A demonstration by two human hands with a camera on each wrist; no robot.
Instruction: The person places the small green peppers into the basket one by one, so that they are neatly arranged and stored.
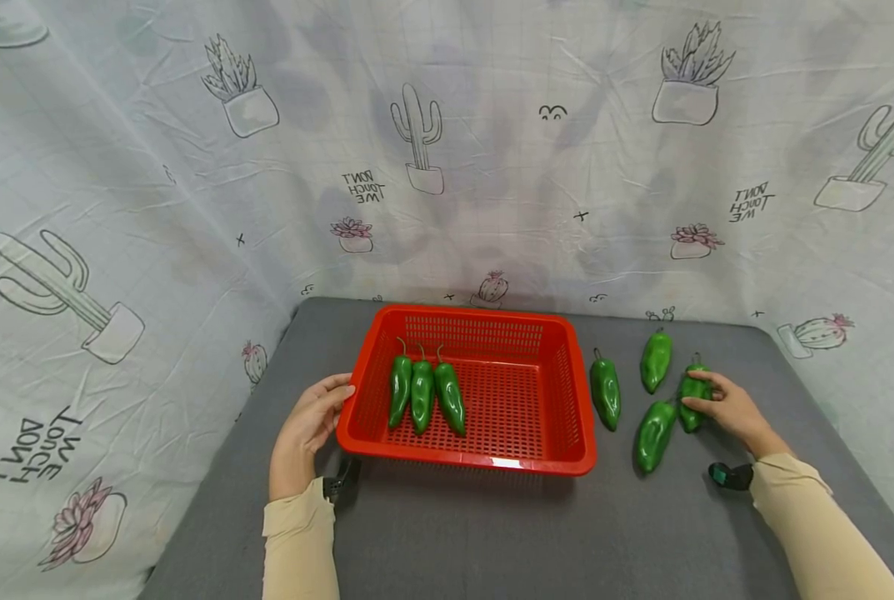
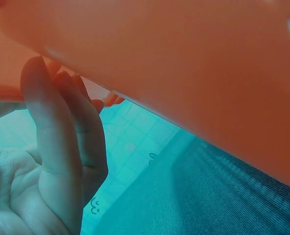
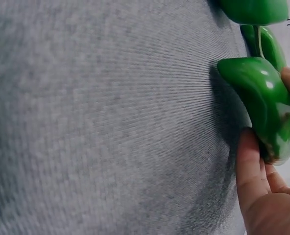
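Red basket (image 2: 184, 73), cropped by the left wrist view's top edge; green pepper (image 1: 694, 389) at the head view's right, partly covered by right hand (image 1: 737, 412) — itself cropped at the right wrist view's lower right.

A grey table (image 1: 461, 533), its surface finely ribbed in the right wrist view, carries a slotted red basket (image 1: 432, 455) set broadside toward the back, a shadow falling along the basket's near side. Just beside the basket's right rim, a slender green pepper (image 1: 606, 392) lies with its stem toward the far edge. Another pepper (image 1: 656, 361) rests farther right and nearest that edge, also stem away. A third pepper (image 1: 654, 436) lies closest to the front of the group, its stem slanting back and right. The rightmost pepper (image 3: 267, 105), partly hidden in the head view, is beside it; whether that one touches the tabletop is hard to tell
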